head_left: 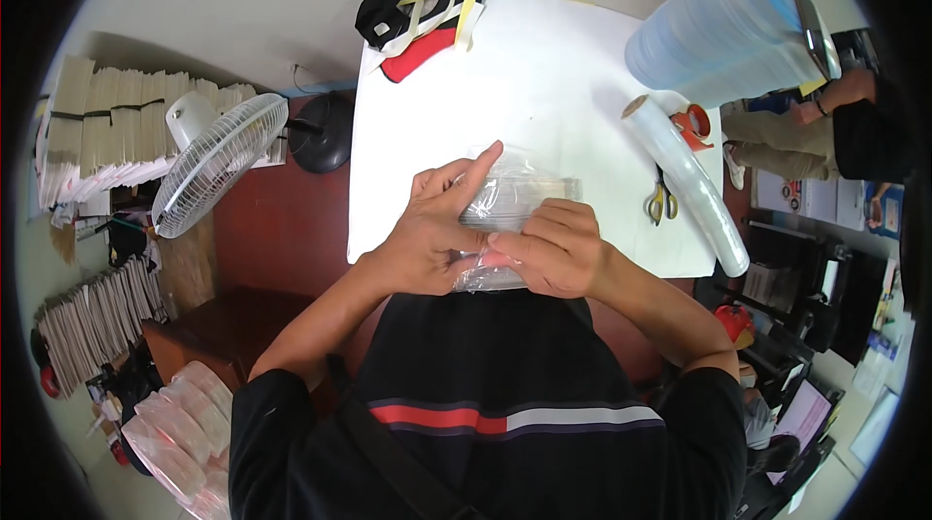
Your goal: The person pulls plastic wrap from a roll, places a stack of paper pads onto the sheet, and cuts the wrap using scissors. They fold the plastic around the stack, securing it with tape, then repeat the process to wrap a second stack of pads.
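Both my hands hold a flat stack wrapped in clear plastic film (519,195) over the near edge of a white table (544,83). My left hand (432,229) grips the stack from the left, its index finger stretched across the top. Gripping the near right end is my right hand (553,248), fingers curled over the film. Loose film bunches under my hands.
A roll of clear stretch film (684,180) lies at the table's right, with yellow-handled scissors (662,200) and a red tape dispenser (691,124) beside it. A black cap (413,5) sits at the far left corner. A white fan (218,161) stands left. Another person (835,122) stands at right.
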{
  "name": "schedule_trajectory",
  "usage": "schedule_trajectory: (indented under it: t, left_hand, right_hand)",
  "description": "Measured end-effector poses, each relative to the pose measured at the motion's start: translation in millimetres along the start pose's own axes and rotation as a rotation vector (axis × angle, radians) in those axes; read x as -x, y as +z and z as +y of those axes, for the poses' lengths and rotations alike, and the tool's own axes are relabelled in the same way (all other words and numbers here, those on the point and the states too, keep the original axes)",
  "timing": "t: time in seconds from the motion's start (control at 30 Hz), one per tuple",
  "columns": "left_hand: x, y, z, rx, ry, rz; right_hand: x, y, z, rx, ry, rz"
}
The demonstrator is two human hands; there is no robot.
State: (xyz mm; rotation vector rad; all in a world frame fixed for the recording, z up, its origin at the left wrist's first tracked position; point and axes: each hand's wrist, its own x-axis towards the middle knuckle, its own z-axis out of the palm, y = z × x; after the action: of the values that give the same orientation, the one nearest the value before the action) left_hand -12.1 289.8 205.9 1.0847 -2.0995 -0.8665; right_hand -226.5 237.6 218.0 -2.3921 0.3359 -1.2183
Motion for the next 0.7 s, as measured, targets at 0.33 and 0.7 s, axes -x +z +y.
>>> schedule_trajectory:
  t: [0.33, 0.7]
  left_hand:
    - [-1.4, 9.9, 8.8, 0.032, -0.018, 0.121]
    - [12.2, 12.7, 7.9, -0.041, -0.123, 0.059]
  right_hand:
    - [17.5, 6.3, 6.1, 0.06, 0.176, -0.016]
    - [19.2, 2.7, -0.5, 0.194, 0.314, -0.03]
